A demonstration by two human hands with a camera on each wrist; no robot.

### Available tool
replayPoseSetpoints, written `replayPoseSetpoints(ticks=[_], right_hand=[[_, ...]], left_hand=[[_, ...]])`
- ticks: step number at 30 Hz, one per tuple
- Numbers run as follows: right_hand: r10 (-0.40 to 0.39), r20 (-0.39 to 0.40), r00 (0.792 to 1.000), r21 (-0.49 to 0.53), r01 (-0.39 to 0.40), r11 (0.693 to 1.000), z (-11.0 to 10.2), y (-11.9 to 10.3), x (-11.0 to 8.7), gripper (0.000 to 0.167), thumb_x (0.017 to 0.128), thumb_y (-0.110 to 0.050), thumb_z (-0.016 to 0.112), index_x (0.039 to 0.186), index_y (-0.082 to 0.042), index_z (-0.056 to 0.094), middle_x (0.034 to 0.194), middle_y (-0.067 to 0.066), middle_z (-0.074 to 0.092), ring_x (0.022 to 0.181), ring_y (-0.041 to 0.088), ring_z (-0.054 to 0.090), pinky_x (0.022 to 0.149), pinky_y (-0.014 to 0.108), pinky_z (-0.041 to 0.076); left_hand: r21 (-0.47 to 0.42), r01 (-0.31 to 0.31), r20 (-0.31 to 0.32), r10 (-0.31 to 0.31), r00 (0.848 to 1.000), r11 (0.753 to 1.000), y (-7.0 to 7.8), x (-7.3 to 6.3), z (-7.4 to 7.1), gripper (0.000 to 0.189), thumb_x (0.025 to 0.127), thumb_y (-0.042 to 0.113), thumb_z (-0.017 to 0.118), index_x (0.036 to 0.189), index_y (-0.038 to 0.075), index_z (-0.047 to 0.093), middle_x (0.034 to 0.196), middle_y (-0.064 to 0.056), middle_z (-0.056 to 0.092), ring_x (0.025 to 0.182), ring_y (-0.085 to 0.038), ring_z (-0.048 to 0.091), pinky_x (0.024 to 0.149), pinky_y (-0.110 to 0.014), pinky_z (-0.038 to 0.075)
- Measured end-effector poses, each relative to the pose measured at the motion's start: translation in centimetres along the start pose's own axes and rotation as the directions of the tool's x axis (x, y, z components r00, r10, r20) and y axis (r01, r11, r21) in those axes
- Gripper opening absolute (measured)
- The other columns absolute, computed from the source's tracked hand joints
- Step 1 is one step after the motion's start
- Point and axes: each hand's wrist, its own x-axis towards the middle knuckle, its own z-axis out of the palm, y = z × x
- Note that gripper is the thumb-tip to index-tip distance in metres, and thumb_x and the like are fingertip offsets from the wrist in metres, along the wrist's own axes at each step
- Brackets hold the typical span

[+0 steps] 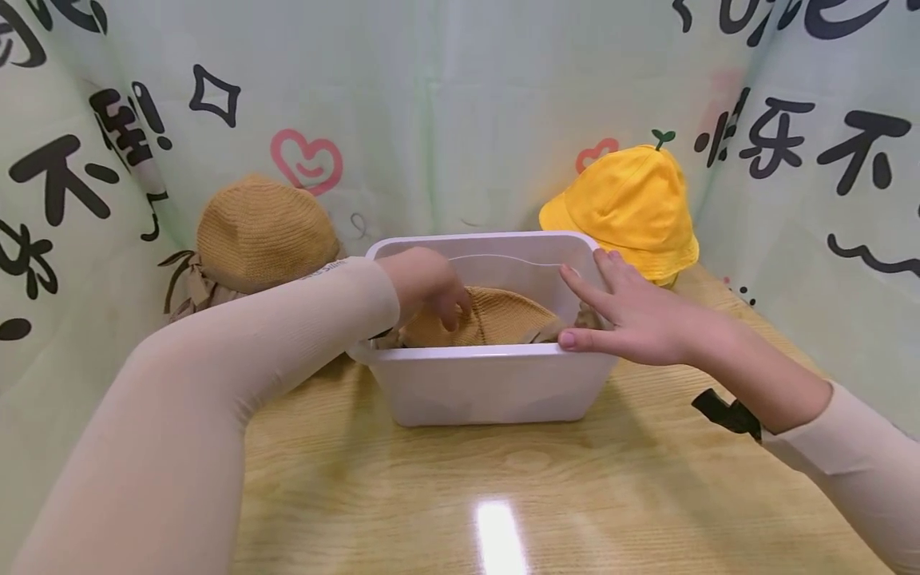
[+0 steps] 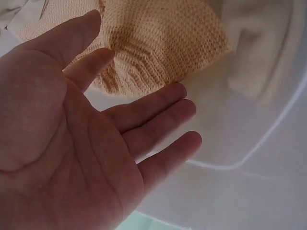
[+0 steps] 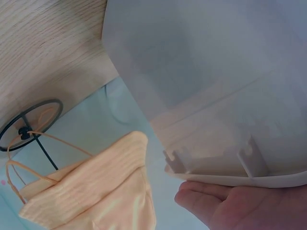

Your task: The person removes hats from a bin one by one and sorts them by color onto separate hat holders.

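A white plastic bin [image 1: 489,387] stands on the table, with a tan knitted hat [image 1: 506,315] inside it. My left hand [image 1: 431,287] reaches over the bin's left side, down to the hat. In the left wrist view, the thumb and index fingertip of the left hand [image 2: 91,124] lie at a creased part of the knitted hat [image 2: 168,38], with a gap between them; the other fingers extend loosely. My right hand [image 1: 640,315] rests on the bin's right rim, fingers spread and thumb along the front rim.
Behind the bin at left sits another tan knitted hat [image 1: 266,231] with ribbon ties. A yellow hat [image 1: 625,208] with a green sprout stands at back right; the right wrist view shows a round dark stand base [image 3: 31,124] beside it. A printed curtain [image 1: 446,120] encloses the wooden table [image 1: 431,495].
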Motion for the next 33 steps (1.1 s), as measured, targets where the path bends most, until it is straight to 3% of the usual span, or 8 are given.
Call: replayPoseSetpoints(ticks=[4,5,8,14,20,27,30,33], right_hand=[[0.006,0.004,1.000,0.009,-0.006,1.000,-0.1,-0.1,0.1,0.092,0.092,-0.067,0.053,0.161,-0.027,0.010,0.164,0.027,-0.007,0.150,0.049,-0.003,0.115,0.069,0.012],[0.002,0.004,1.000,0.011,-0.002,1.000,0.0,-0.3,0.2,0.092,0.092,-0.067,0.054,0.161,-0.027,0.010,0.164,0.027,-0.008,0.150,0.049,-0.003,0.114,0.069,0.011],[-0.006,0.000,1.000,0.017,0.006,1.000,0.2,-0.5,0.4,0.092,0.092,-0.066,0.055,0.161,-0.027,0.009,0.164,0.028,-0.008,0.150,0.050,-0.004,0.113,0.071,0.013],[-0.012,0.016,1.000,0.016,0.012,1.000,0.5,-0.7,0.1,0.092,0.092,-0.066,0.054,0.162,-0.025,0.009,0.162,0.030,-0.009,0.148,0.053,-0.004,0.111,0.073,0.014],[-0.008,0.009,1.000,0.004,0.008,1.000,0.1,-0.5,0.1,0.091,0.093,-0.064,0.054,0.162,-0.025,0.009,0.163,0.029,-0.010,0.148,0.053,-0.003,0.110,0.074,0.015],[-0.011,0.010,1.000,0.006,0.011,1.000,0.2,-0.3,0.1,0.091,0.093,-0.064,0.054,0.162,-0.025,0.009,0.163,0.029,-0.009,0.148,0.054,-0.002,0.109,0.075,0.016],[-0.014,0.014,1.000,-0.002,0.014,1.000,0.2,-0.4,0.2,0.090,0.093,-0.064,0.054,0.162,-0.025,0.009,0.163,0.029,-0.009,0.149,0.053,-0.003,0.109,0.075,0.017],[-0.020,0.016,1.000,-0.009,0.020,1.000,0.1,-0.5,0.3,0.090,0.094,-0.064,0.053,0.162,-0.024,0.009,0.163,0.029,-0.009,0.148,0.053,-0.003,0.109,0.075,0.017]], left_hand=[[0.028,-0.044,-0.026,0.045,0.999,0.999,-0.6,-0.1,0.5,0.041,0.094,0.036,0.060,0.135,0.043,0.059,0.140,0.004,0.054,0.122,-0.023,0.047,0.106,-0.045,0.038],[0.034,-0.042,-0.031,0.043,0.999,0.999,-0.7,-0.6,0.5,0.041,0.096,0.032,0.056,0.136,0.041,0.059,0.140,0.004,0.054,0.122,-0.022,0.047,0.105,-0.043,0.039],[0.012,-0.058,-0.024,0.059,0.998,0.998,-1.6,-0.3,0.6,0.044,0.099,0.027,0.049,0.140,0.040,0.055,0.140,0.003,0.051,0.122,-0.022,0.044,0.103,-0.043,0.038],[0.030,-0.195,-0.016,0.196,0.980,0.980,-2.0,0.8,0.3,0.049,0.101,0.016,0.043,0.149,0.024,0.047,0.144,-0.007,0.048,0.126,-0.023,0.042,0.108,-0.039,0.035],[0.010,-0.150,-0.028,0.151,0.988,0.989,-1.8,0.8,-0.3,0.045,0.101,0.019,0.047,0.145,0.025,0.051,0.147,-0.003,0.046,0.128,-0.023,0.039,0.112,-0.044,0.032],[0.021,-0.217,-0.043,0.218,0.975,0.976,-1.7,1.6,-0.1,0.041,0.102,0.012,0.049,0.142,0.010,0.055,0.143,-0.009,0.052,0.122,-0.024,0.044,0.111,-0.039,0.035],[0.014,-0.215,-0.042,0.216,0.976,0.976,-1.9,1.5,-0.1,0.042,0.101,0.013,0.049,0.143,0.010,0.055,0.132,-0.009,0.057,0.109,-0.020,0.049,0.097,-0.033,0.043],[-0.021,-0.202,-0.041,0.201,0.979,0.979,-2.0,1.4,-0.2,0.042,0.101,0.014,0.050,0.144,0.011,0.054,0.121,-0.007,0.056,0.090,-0.015,0.049,0.077,-0.026,0.043]])
